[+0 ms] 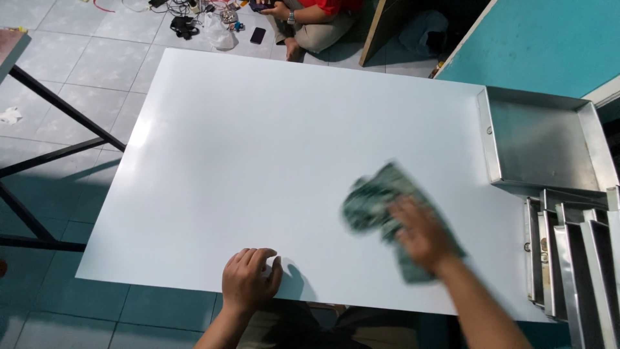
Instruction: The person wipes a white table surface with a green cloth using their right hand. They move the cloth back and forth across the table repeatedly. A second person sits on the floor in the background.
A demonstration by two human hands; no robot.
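At the near edge, the left hand (248, 279) is pressed down on the white board (258, 161), fingers curled together and nothing pinched in them; only the board's surface is touched. Should that pressure be eased, the board could be pushed sideways or off its support, since its near left corner appears to overhang the floor.

Slightly farther and to the right, the right hand (420, 234) is laid flat, fingers spread, on a crumpled greenish cloth (378, 203), which is pressed against the board's right half. Both hand and cloth are blurred, so it cannot be told whether any fold is gripped. The cloth could slip out from under the palm if it is only pressed and not held, and streaks could be left where it bunches.

To the right, a row of upright metal trays (568, 258) stands just beside the board's edge, and a larger open metal tray (542, 139) lies farther back. They could be struck by a wide stroke of the elbow or cloth and toppled.

At the far side, a seated person (310, 19) and scattered small items (194, 16) lie on the tiled floor, well apart from the board.
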